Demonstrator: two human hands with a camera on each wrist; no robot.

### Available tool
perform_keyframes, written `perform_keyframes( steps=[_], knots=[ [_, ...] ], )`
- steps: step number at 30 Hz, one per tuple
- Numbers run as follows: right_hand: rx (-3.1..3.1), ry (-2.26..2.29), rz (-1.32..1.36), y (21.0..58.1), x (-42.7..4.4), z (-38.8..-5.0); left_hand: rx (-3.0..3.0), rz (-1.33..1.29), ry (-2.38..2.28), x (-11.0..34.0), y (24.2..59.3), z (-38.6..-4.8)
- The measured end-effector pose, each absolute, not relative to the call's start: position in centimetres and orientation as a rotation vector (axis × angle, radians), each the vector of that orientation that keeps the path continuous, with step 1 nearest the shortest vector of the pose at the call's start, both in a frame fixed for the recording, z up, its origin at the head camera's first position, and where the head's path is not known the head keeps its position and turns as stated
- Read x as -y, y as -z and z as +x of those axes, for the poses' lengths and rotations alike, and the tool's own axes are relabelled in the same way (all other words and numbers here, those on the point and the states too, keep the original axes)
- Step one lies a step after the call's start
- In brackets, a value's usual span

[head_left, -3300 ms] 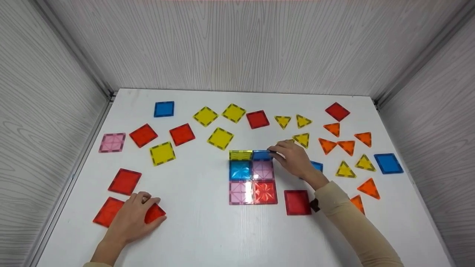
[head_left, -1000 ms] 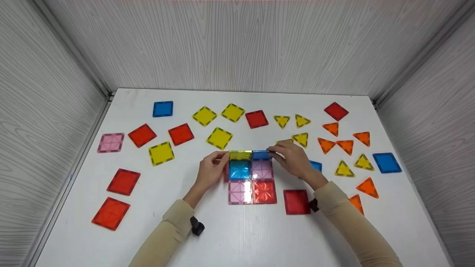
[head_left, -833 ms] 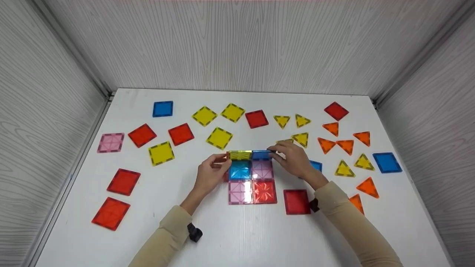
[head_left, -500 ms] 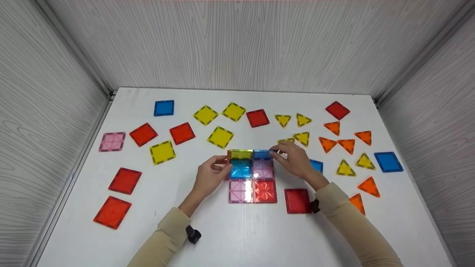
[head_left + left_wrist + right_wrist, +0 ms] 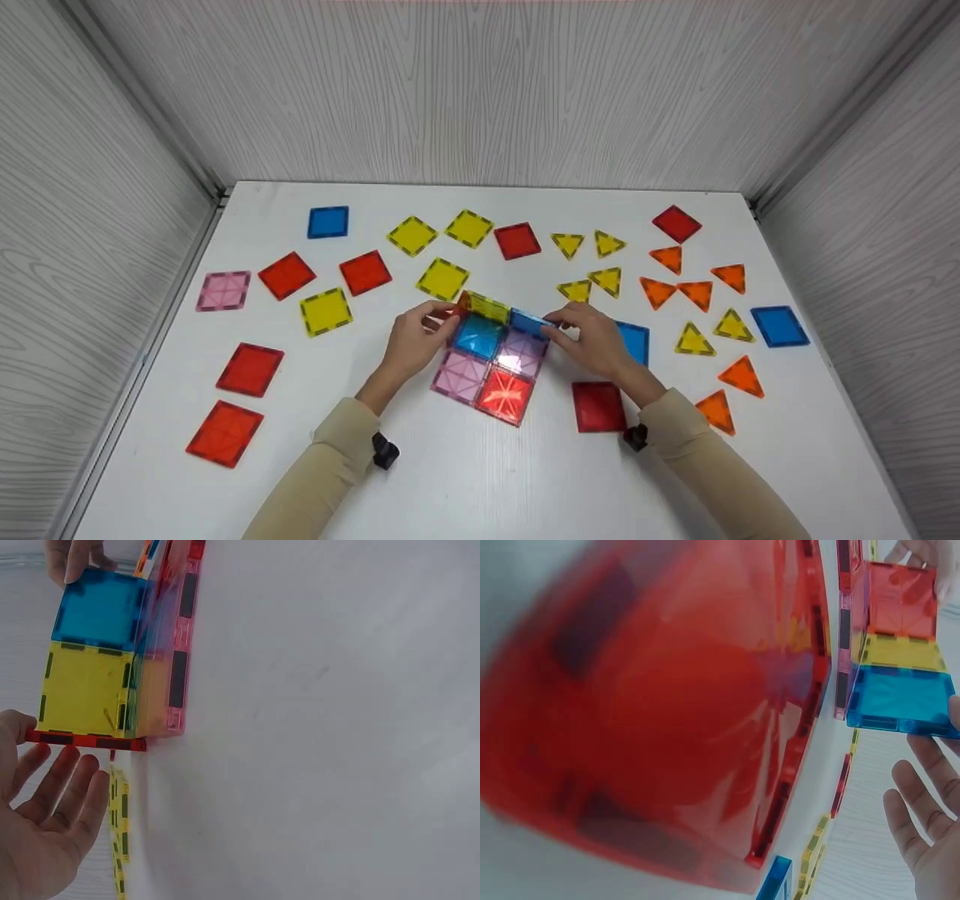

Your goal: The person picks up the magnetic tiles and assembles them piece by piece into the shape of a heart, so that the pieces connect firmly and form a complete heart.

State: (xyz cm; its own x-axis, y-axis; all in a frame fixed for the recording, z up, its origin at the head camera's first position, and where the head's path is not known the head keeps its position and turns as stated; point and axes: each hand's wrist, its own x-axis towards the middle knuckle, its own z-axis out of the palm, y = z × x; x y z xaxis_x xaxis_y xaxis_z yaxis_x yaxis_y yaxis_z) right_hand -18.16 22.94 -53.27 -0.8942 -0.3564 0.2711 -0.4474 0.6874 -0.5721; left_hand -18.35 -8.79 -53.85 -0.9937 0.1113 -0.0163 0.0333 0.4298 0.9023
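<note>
Left hand point(image 5: 415, 337) pinches red tile point(image 5: 902, 600) at 11 o'clock; right hand point(image 5: 592, 341), blue tile point(image 5: 904, 699) at 1. I see the base point(image 5: 491, 365) now turned clockwise, yellow tile point(image 5: 81, 690) apparently still joined.

I note glare on a translucent pink square plastic tile point(image 5: 520, 354); my left-wrist view reads dim, my right-wrist foreground blurred.

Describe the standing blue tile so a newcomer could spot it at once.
On the table, find the four-tile base. At its far edge stands the blue tile, right of the yellow tile; the right hand pinches it, not its yellow neighbour.
</note>
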Motion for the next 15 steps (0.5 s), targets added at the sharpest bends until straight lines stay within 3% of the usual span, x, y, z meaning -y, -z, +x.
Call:
perform_keyframes(
  steps=[15],
  knots=[
    [2.811,-1.049,0.557,53.3,-22.4,-16.6,-2.685,0.157,-1.513,10.1,53.6,-18.5]
  ],
)
